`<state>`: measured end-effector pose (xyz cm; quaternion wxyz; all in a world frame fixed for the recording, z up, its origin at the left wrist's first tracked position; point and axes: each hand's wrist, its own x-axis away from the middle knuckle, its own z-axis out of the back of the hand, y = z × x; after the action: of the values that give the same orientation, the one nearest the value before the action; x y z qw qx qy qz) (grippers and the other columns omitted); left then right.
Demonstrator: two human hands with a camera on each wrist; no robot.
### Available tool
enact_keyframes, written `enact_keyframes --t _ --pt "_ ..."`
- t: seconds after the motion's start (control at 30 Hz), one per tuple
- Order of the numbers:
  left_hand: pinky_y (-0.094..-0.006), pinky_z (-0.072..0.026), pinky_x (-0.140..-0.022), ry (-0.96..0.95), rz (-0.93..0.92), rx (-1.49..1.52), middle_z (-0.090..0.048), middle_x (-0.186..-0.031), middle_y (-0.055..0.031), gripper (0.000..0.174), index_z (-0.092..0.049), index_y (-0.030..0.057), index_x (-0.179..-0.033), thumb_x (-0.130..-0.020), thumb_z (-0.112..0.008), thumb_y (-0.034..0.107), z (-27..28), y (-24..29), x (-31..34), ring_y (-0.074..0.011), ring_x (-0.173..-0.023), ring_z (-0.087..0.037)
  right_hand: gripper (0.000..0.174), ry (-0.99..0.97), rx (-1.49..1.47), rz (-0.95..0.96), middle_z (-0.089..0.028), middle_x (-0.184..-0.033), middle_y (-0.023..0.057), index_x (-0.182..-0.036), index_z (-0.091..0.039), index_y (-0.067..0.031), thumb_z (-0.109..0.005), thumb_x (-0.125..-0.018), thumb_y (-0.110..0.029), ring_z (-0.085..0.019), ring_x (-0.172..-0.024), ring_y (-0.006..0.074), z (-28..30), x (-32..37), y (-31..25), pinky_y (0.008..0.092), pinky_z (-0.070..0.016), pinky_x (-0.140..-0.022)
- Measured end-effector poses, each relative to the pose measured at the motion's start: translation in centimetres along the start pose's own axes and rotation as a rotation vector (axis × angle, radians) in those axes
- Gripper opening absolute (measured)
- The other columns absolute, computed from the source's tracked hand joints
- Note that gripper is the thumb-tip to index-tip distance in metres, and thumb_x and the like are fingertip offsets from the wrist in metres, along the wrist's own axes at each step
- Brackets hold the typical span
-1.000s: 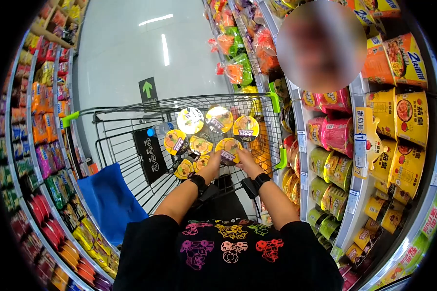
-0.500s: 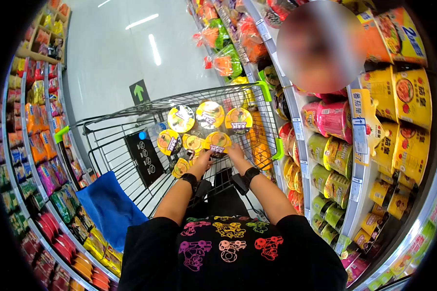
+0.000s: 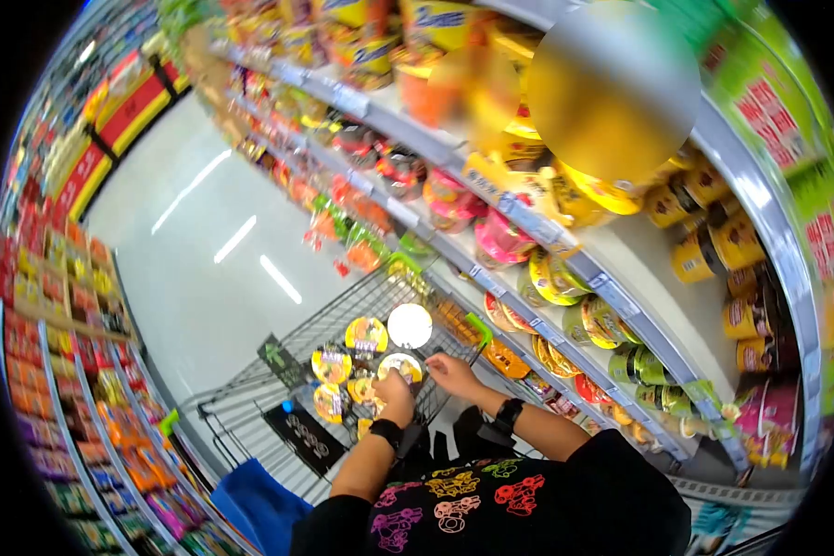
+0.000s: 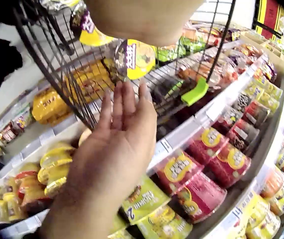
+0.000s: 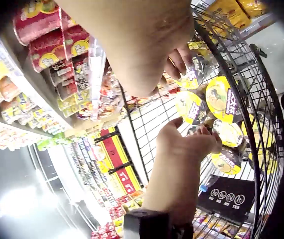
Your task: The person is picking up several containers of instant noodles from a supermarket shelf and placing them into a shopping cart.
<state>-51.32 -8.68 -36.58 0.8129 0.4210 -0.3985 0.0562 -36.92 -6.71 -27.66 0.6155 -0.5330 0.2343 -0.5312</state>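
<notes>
Several noodle cups with round yellow lids stand in the wire shopping cart (image 3: 241,443) in front of me. My left hand (image 3: 397,397) hovers at the near edge of one noodle cup (image 3: 402,363), its fingers loosely curled in the right wrist view. Beside it, my right hand (image 3: 450,374) is near the cup's other side. In the left wrist view that right hand (image 4: 127,122) has its fingers extended and its palm empty, below a cup lid (image 4: 134,59). Each wrist wears a dark strap, and a gap separates the hands.
Shelves of tub noodles rise along the right, with pink tubs (image 3: 503,238) and green tubs (image 3: 591,324) close to the cart. A green corner cap (image 3: 478,331) marks the cart's right rim. A blue bag (image 3: 259,500) hangs at the left; packet shelves (image 3: 120,417) line that side.
My head view has turned toward the right shelves, with the cart now lower in view. The hands have left the near noodle cup's sides and drawn slightly apart. The cups remain in the cart.
</notes>
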Motion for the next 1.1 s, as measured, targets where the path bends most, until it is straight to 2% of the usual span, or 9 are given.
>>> enact_keyframes --t 0.07,0.2,0.33,0.5,0.6,0.73,0.9,1.0,1.1 --pt "-0.0375 -0.0427 -0.088 -0.093 -0.017 0.262 -0.048 -0.116 -0.0215 0.054 -0.042 -0.0046 -0.115 -0.074 -0.061 0.023 -1.5 2.1 3.7 -0.0312 -0.103 -0.051 0.023 0.043 -0.01 0.001 -0.064 -0.094 0.0084 -0.105 -0.058 -0.0042 -0.057 -0.083 -0.013 -0.062 -0.087 0.0165 2.1 1.7 -1.8 0.0286 -0.0481 -0.076" --pt "-0.0321 -0.04 -0.085 -0.306 -0.069 0.256 -0.049 -0.111 -0.0127 0.044 -0.042 -0.0024 -0.116 -0.078 -0.054 0.015 -4.6 6.7 10.1 -0.022 -0.095 -0.049 0.022 0.203 -0.025 0.189 -0.064 -0.097 0.0095 -0.104 -0.059 -0.0037 -0.056 -0.083 -0.01 -0.062 -0.089 0.0178 7.6 4.4 -4.8 0.0301 -0.0484 -0.079" --pt "-0.0334 -0.0316 -0.094 -0.694 -0.489 0.338 -0.042 -0.117 -0.0105 0.044 -0.035 0.0027 -0.124 -0.084 -0.048 0.014 -5.7 12.9 21.5 -0.0207 -0.106 -0.041 0.019 0.51 -0.053 0.402 -0.064 -0.092 0.011 -0.099 -0.06 -0.0035 -0.058 -0.08 -0.008 -0.063 -0.083 0.0211 14.2 6.2 -8.6 0.0305 -0.0505 -0.071" --pt "-0.0324 -0.0331 -0.094 -0.957 -1.235 0.289 -0.038 -0.127 -0.0111 0.046 -0.032 0.0045 -0.13 -0.085 -0.041 0.006 -5.3 17.7 34.3 -0.02 -0.109 -0.04 0.022 0.721 0.111 0.682 -0.063 -0.092 0.0117 -0.099 -0.06 -0.0046 -0.057 -0.077 -0.004 -0.061 -0.087 0.0266 23.3 12.4 -17.5 0.0343 -0.0481 -0.075" --pt "-0.033 -0.0312 -0.097 -1.081 -1.354 0.216 -0.036 -0.13 -0.0114 0.047 -0.033 0.0041 -0.13 -0.084 -0.041 0.004 -5.7 18.3 38.9 -0.0202 -0.114 -0.039 0.026 0.964 0.252 0.845 -0.061 -0.094 0.0123 -0.101 -0.059 -0.0051 -0.058 -0.075 -0.004 -0.058 -0.089 0.0308 28.0 15.5 -19.7 0.0371 -0.0454 -0.079" --pt "-0.0339 -0.0299 -0.099 -1.206 -1.591 0.184 -0.036 -0.133 -0.0109 0.049 -0.032 0.0048 -0.132 -0.084 -0.042 0.005 -8.2 18.5 44.4 -0.0222 -0.122 -0.035 0.045 1.349 0.353 0.807 -0.052 -0.108 0.0191 -0.114 -0.048 -0.0019 -0.063 -0.071 -0.008 -0.048 -0.102 0.0361 33.9 18.5 -20.9 0.0424 -0.0368 -0.09" --pt "-0.0387 -0.026 -0.102 -1.462 -1.323 0.165 -0.033 -0.138 -0.0065 0.054 -0.03 0.0088 -0.136 -0.091 -0.036 0.039 -14.5 18.0 49.0 -0.0219 -0.128 -0.029 0.067 1.744 0.301 0.68 -0.043 -0.118 0.0256 -0.122 -0.039 0.0015 -0.07 -0.067 -0.019 -0.04 -0.109 0.0422 41.3 18.0 -18.1 0.0481 -0.0279 -0.097" --pt "-0.039 -0.0265 -0.101 -1.501 -1.011 0.134 -0.033 -0.138 -0.0024 0.056 -0.031 0.0125 -0.136 -0.09 -0.038 0.045 -17.9 18.4 51.9 -0.0201 -0.127 -0.029 0.072 1.489 0.124 0.596 -0.043 -0.12 0.0263 -0.122 -0.039 0.0014 -0.071 -0.065 -0.027 -0.039 -0.111 0.0417 45.4 15.8 -15.2 0.0462 -0.0279 -0.098" --pt "-0.039 -0.0216 -0.099 -1.513 -0.974 0.204 -0.037 -0.135 0.0015 0.058 -0.033 0.0175 -0.134 -0.087 -0.038 0.051 -21.8 19.0 52.9 -0.0181 -0.122 -0.034 0.073 1.496 0.106 0.789 -0.044 -0.119 0.0268 -0.121 -0.041 0.0007 -0.071 -0.064 -0.033 -0.04 -0.113 0.0408 46.4 14.1 -14.7 0.0436 -0.0312 -0.097"
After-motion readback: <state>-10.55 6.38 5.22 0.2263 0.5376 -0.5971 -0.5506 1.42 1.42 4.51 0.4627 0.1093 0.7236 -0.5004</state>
